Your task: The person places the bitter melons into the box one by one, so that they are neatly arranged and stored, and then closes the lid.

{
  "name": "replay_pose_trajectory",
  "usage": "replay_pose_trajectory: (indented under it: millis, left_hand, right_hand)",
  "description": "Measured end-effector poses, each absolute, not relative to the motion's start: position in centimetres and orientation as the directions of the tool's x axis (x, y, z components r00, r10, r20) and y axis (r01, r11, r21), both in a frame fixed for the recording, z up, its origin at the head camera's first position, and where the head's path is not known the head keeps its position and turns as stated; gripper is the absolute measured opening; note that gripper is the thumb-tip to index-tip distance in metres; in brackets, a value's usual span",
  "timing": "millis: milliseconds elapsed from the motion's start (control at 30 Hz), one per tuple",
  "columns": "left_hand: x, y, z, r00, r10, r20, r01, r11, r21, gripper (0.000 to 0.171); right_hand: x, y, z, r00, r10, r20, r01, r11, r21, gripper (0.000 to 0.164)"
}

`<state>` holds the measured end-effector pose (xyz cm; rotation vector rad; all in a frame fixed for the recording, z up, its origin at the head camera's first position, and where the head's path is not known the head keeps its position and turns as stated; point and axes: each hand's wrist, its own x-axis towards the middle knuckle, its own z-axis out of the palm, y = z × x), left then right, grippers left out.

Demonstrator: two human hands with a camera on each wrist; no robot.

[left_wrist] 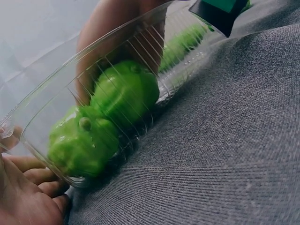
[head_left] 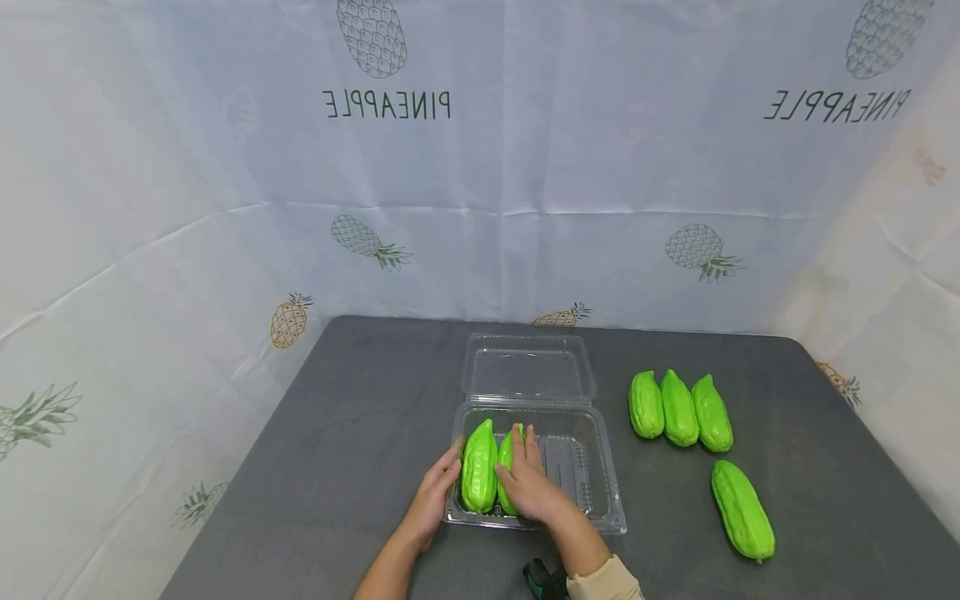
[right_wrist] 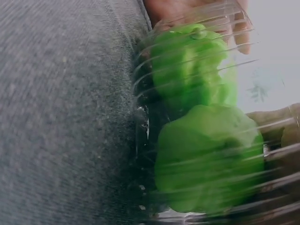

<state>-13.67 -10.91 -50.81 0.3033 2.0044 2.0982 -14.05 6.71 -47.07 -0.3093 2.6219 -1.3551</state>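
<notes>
A clear plastic clamshell box (head_left: 618, 525) lies on the table with its lid (head_left: 528, 367) folded back. Two bright green, lumpy bitter melons lie side by side in its left part: a left one (head_left: 478, 467) and a second one (head_left: 507, 450). My right hand (head_left: 532, 487) reaches down into the box and holds the second bitter melon, thumb along its left side and fingers over its right. My left hand (head_left: 435, 492) rests against the outside of the box's left wall, its fingers (left_wrist: 40, 176) fairly straight by the lower corner.
Three bitter melons (head_left: 679, 410) stand in a row right of the box, and another single bitter melon (head_left: 742, 510) lies nearer on the grey tabletop (head_left: 337, 467). A pineapple-print curtain (head_left: 510, 167) hangs behind. A black-and-green device (head_left: 543, 577) sits by the right wrist.
</notes>
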Motion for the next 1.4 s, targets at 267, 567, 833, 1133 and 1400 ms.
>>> replay_pose_trajectory:
  millis: [267, 567, 833, 1133, 1400]
  left_hand:
    - [-13.6, -11.0, -50.8, -0.955, 0.298, -0.011, -0.022, -0.031, 0.999, 0.059]
    - [-13.7, -11.1, -51.0, -0.955, 0.295, -0.019, -0.031, -0.038, 0.999, 0.059]
    - [-13.7, -11.0, -50.9, -0.956, 0.292, -0.023, -0.037, -0.043, 0.998, 0.06]
    - [-13.6, -10.8, -50.8, -0.957, 0.292, 0.003, -0.012, -0.047, 0.999, 0.057]
    - [-13.6, -10.9, -50.6, -0.956, 0.294, -0.001, -0.011, -0.034, 0.999, 0.059]
  right_hand:
    - [-14.0, 6.7, -47.1, -0.959, -0.275, -0.075, -0.105, 0.586, -0.803, 0.069]
    - [-14.0, 6.7, -47.1, -0.959, -0.267, -0.096, -0.083, 0.588, -0.805, 0.069]
    - [-14.2, 6.9, -47.2, -0.956, -0.282, -0.078, -0.103, 0.574, -0.812, 0.074]
    - [-14.5, 7.5, -46.9, -0.96, -0.275, -0.06, -0.112, 0.57, -0.814, 0.079]
    - [-14.2, 8.9, -45.8, -0.965, -0.26, -0.044, -0.119, 0.579, -0.807, 0.08]
